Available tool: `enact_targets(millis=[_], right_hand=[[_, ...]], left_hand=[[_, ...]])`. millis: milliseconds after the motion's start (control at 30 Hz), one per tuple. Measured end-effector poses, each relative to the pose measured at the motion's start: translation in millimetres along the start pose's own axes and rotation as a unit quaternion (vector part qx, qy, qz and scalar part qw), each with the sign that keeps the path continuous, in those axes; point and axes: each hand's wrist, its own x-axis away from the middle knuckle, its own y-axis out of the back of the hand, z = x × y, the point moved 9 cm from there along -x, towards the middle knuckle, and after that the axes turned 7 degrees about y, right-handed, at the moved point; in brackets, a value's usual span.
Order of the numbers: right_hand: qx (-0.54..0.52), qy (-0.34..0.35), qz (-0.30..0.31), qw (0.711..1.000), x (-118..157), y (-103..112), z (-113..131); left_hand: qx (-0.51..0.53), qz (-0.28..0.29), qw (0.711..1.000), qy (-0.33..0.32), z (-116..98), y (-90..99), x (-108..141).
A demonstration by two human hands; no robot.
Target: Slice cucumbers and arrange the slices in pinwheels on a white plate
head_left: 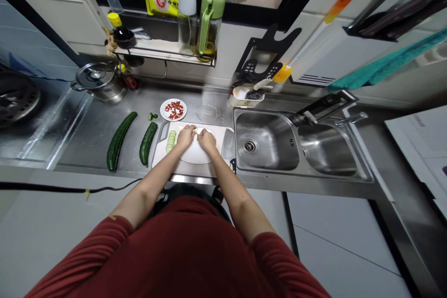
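My left hand (186, 137) and my right hand (207, 141) meet over a white oval plate (196, 154) on the cutting board (164, 163). Between their closed fingertips is a small pale green cucumber slice (198, 131), partly hidden. A row of cucumber slices (171, 141) lies on the board, left of my left hand. At the board's right end rests a knife (228, 145), its black handle towards me. Farther left on the counter are a whole cucumber (119, 142) and a shorter cut cucumber (148, 143), with small cucumber ends (152, 116) behind it.
Behind the board stands a white plate of red pieces (173, 110). A lidded steel pot (99, 81) is at the back left. To the right is a double sink (267, 142) with a faucet (324, 106). Bottles, including a green-topped oil bottle (211, 16), stand on a wall rack (164, 55).
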Motion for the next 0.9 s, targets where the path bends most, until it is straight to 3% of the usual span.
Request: enact_targets(millis=[533, 900], right_hand=[[0.015, -0.011, 0.001, 1.0, 6, 3, 7], [0.055, 0.069, 0.007, 0.996, 21, 1, 16]], left_hand=[[-0.017, -0.004, 1.0, -0.002, 0, -1.5, 1], [-0.015, -0.001, 1.0, 0.01, -1, 0.3, 4]])
